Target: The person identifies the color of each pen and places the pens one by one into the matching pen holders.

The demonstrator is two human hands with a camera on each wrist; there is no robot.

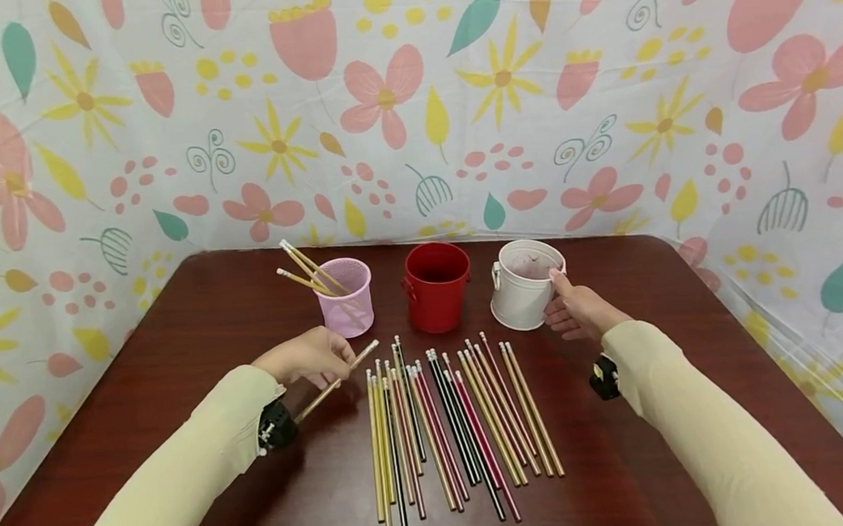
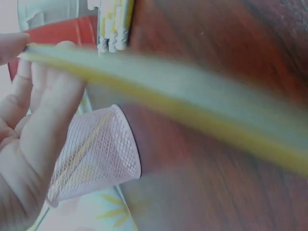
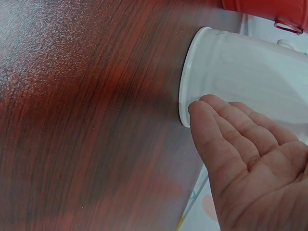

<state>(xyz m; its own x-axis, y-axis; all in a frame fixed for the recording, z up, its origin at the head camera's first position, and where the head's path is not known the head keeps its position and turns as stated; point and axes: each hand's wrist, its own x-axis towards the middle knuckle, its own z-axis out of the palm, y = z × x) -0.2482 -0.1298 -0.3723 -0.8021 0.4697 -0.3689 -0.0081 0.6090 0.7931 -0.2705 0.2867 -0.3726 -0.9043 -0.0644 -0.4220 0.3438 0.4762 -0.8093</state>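
**Above the table (image 1: pixel 635 470), a light pinch**

In front of the pink mesh cup (image 1: pixel 347 315) and just left of the loose pencils (image 1: pixel 443 438), we see the left hand (image 1: pixel 308 356) pinching a gold pencil (image 1: pixel 360 358) toward its eraser end; so thin a shaft seems to need only thumb and fingertips. The cup pencils (image 1: pixel 306 266) lean eraser-up, propped by its rim. The loose ones lie side by side, erasers away from us, probably for easy picking. The right hand (image 1: pixel 582 309), fingers straight, rests its thumb on the rim of the white bucket (image 1: pixel 519 303), perhaps as a steady; the red bucket (image 1: pixel 436 305) stands between the containers.
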